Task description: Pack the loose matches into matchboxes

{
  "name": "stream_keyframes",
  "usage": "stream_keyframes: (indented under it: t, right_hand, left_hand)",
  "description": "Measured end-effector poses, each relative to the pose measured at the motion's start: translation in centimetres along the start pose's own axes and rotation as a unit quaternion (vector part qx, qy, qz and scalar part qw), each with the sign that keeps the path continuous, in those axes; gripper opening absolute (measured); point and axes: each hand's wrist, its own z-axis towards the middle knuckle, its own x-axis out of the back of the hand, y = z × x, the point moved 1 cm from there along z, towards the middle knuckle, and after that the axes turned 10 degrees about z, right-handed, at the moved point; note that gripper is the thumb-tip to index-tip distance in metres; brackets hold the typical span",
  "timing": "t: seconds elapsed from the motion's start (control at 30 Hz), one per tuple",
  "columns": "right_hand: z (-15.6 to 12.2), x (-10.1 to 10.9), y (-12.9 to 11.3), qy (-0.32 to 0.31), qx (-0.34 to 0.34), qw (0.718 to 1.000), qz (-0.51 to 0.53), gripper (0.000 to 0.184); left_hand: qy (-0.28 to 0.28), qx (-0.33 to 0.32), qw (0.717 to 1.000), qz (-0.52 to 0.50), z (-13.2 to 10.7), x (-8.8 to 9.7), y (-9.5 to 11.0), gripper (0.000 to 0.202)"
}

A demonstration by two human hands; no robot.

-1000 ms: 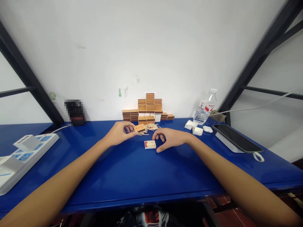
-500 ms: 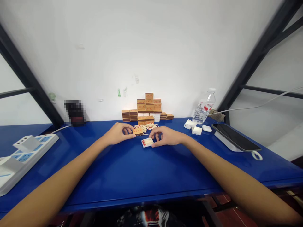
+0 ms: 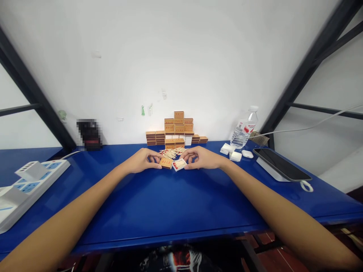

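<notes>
Between thumb and fingers, my left hand (image 3: 146, 159) grips an orange matchbox sleeve (image 3: 166, 163) with red lettering on top. My right hand (image 3: 198, 157) pinches a small white matchbox tray (image 3: 179, 164) by its right side. Red-tipped matches lie inside that tray. Sleeve and tray are close together, end towards end, and the tray sits at a slant. Just behind them a loose pile of matches (image 3: 170, 153) is spread on the blue table (image 3: 170, 204). Several matchboxes (image 3: 179, 127) are stacked against the wall beyond the pile.
To the right are white trays (image 3: 227, 148), a white case (image 3: 247, 154), a water bottle (image 3: 244, 128) and a phone (image 3: 280, 164) on a white block. A power strip (image 3: 42, 189) with plugs lies at the left. Dark metal posts stand at both sides.
My left hand has brought the sleeve slightly nearer to me. My right hand has raised and turned the tray, and the gap between tray and sleeve has narrowed.
</notes>
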Motion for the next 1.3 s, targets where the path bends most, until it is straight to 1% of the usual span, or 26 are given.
stream_keyframes:
  t: [0.13, 0.33, 0.6, 0.83, 1.0, 1.2, 1.3]
  right_hand:
    - [-0.18, 0.14, -0.30, 0.004, 0.007, 1.000, 0.007, 0.052]
    - [-0.31, 0.13, -0.46, 0.012, 0.009, 1.000, 0.013, 0.050]
    - [-0.02, -0.10, -0.25, 0.085, 0.008, 0.995, 0.051, 0.055]
    - [0.02, -0.30, -0.53, 0.108, 0.015, 0.991, 0.077, 0.048]
    - [-0.03, -0.36, -0.79, 0.112, 0.019, 0.990, 0.088, 0.044]
    - [0.12, -0.42, -0.52, 0.120, 0.023, 0.987, 0.106, 0.047]
    - [0.22, -0.53, -0.51, 0.132, 0.027, 0.984, 0.116, 0.045]
  left_hand:
    - [-0.002, 0.003, 1.000, -0.024, -0.04, 0.16, 0.22, 0.048]
    - [-0.012, 0.018, 0.999, -0.047, -0.06, 0.21, 0.63, 0.051]
    - [0.036, 0.024, 0.997, -0.066, 0.08, -0.15, 0.05, 0.052]
    - [0.057, 0.048, 0.988, -0.132, 0.08, -0.07, 0.04, 0.054]
    - [0.063, 0.056, 0.982, -0.168, 0.07, -0.03, 0.13, 0.050]
    - [0.074, 0.070, 0.973, -0.208, -0.03, 0.15, 0.62, 0.046]
    - [0.079, 0.075, 0.969, -0.220, -0.11, 0.25, 0.91, 0.044]
